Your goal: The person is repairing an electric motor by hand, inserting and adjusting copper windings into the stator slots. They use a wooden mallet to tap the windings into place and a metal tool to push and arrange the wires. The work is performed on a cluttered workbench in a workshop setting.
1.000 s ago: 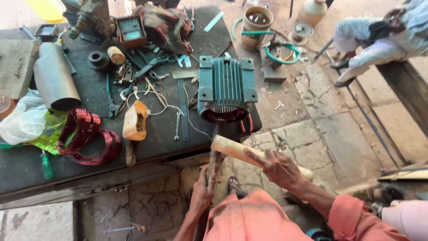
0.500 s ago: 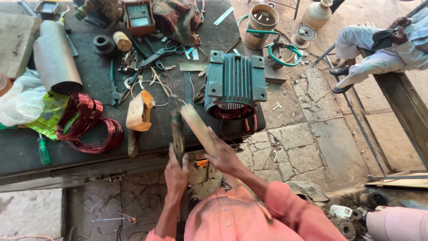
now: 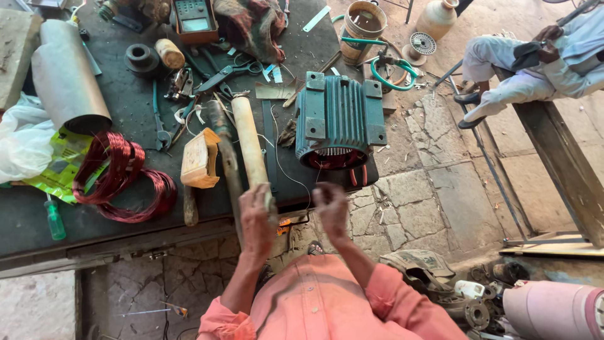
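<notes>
**Stick passes from right hand to left beside the motor housing**

Head view, one second ago: the person's right hand held a pale wooden stick low and to the right, off the edge of the table, while the left hand hung beside it.

Head view, half a second ago: the stick was swung up over the table edge, both hands near its lower end, tip pointing toward the teal housing.

Head view, now: the left hand (image 3: 257,217) alone has its grip closed around the lower end of the wooden stick (image 3: 250,146), which lies nearly upright in the frame, its far end reaching up among the hand tools, just left of the teal motor housing (image 3: 340,119). The right hand (image 3: 331,208) has let go; its grip is empty, fingers loosely curled and blurred, hovering in front of the housing's open end where red copper windings show. The stick has thus been handed over, leaving the right hand free near the housing. On the dark table (image 3: 126,217) to the left lie a tan wooden block (image 3: 199,160), a coil of red wire (image 3: 119,179) and a grey metal cylinder (image 3: 63,72). A seated person (image 3: 535,60) is well apart at upper right
</notes>
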Available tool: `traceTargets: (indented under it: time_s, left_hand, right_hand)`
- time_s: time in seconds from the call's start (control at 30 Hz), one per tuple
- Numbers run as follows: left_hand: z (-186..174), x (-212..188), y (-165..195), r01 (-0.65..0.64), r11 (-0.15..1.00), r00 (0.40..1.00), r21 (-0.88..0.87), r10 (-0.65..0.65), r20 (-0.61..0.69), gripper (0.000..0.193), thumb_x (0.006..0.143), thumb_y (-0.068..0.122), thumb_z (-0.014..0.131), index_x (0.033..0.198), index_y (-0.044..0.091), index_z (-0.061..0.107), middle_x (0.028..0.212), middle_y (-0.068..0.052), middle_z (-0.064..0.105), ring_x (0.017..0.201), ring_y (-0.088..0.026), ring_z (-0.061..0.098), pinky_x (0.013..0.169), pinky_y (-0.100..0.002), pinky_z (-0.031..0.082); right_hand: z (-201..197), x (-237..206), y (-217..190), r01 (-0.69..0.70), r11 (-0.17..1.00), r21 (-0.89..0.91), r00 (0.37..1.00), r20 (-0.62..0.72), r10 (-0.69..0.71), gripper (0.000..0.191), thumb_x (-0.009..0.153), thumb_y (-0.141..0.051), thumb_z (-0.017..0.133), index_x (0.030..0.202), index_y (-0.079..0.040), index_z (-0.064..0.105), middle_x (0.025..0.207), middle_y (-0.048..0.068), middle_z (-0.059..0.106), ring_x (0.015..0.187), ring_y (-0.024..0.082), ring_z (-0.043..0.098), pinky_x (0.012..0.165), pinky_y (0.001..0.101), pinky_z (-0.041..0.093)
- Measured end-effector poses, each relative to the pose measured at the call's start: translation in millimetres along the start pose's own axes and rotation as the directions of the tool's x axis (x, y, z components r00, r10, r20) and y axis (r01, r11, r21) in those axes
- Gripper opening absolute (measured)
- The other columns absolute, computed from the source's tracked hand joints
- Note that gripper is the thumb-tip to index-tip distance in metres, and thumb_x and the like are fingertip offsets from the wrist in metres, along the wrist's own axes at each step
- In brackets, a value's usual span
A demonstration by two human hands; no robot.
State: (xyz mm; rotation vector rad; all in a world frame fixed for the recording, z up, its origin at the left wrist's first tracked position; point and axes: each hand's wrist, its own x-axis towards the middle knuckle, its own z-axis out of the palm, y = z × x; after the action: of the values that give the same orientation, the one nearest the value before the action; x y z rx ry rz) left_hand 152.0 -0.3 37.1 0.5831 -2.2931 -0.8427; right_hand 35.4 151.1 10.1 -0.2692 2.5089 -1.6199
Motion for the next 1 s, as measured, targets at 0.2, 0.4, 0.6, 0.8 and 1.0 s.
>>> traceTargets:
  time_s: [0.2, 0.4, 0.6, 0.8, 1.0]
  left_hand:
    - [50.5, 19.4, 18.8, -0.228, 0.969, 0.959, -0.096, 0.241, 0.148, 0.037, 0.088, -0.003, 0.067, 0.125, -0.003, 0.066, 0.125, -0.019, 0.067, 0.115, -0.033, 0.061, 0.098, -0.038, 0.054]
    - [100.3, 64.5, 25.6, -0.662, 0.738, 0.73, 0.132, 0.596, 0.334, 0.042, 0.074, 0.003, 0.067, 0.115, -0.009, 0.067, 0.115, -0.018, 0.063, 0.104, -0.03, 0.059, 0.086, -0.035, 0.056]
    - [121.0, 88.4, 28.0, -0.791, 0.546, 0.609, 0.275, 0.661, 0.439, 0.032, 0.08, 0.013, 0.063, 0.107, -0.003, 0.069, 0.115, -0.016, 0.063, 0.107, -0.027, 0.06, 0.076, -0.032, 0.056]
    - [131.8, 91.7, 24.9, -0.786, 0.543, 0.617, 0.297, 0.648, 0.448, 0.037, 0.079, 0.015, 0.064, 0.111, -0.003, 0.069, 0.115, -0.013, 0.065, 0.109, -0.027, 0.061, 0.077, -0.033, 0.057]
    - [133.2, 88.9, 27.4, -0.725, 0.633, 0.68, 0.272, 0.596, 0.427, 0.034, 0.08, 0.015, 0.066, 0.11, -0.001, 0.066, 0.112, -0.012, 0.064, 0.111, -0.027, 0.06, 0.081, -0.036, 0.057]
  right_hand:
    - [-40.6, 36.0, 7.8, -0.059, 0.969, 0.241, 0.961, -0.249, 0.12, 0.086, 0.081, -0.036, 0.085, 0.144, -0.002, 0.038, 0.112, 0.012, 0.059, 0.1, 0.021, 0.062, 0.087, 0.035, 0.056]
    - [-25.9, 72.5, -7.0, 0.074, 0.996, 0.039, 0.912, -0.408, -0.052, 0.098, 0.068, -0.061, 0.088, 0.13, 0.008, 0.056, 0.123, 0.02, 0.053, 0.115, 0.031, 0.062, 0.1, 0.0422, 0.057]
    - [-20.5, 86.5, -5.2, -0.006, 0.892, -0.453, 0.824, -0.508, -0.252, 0.116, 0.061, -0.066, 0.09, 0.136, 0.011, 0.046, 0.134, 0.03, 0.054, 0.125, 0.048, 0.046, 0.105, 0.0579, 0.036]
    - [-21.1, 89.4, 3.3, -0.097, 0.932, -0.35, 0.889, -0.451, -0.077, 0.113, 0.068, -0.063, 0.087, 0.142, 0.009, 0.042, 0.138, 0.028, 0.053, 0.128, 0.048, 0.045, 0.106, 0.0589, 0.037]
    - [-24.2, 87.9, 7.0, -0.011, 0.949, -0.316, 0.898, -0.42, -0.13, 0.109, 0.077, -0.054, 0.09, 0.144, 0.014, 0.037, 0.139, 0.031, 0.05, 0.128, 0.05, 0.042, 0.106, 0.0609, 0.032]
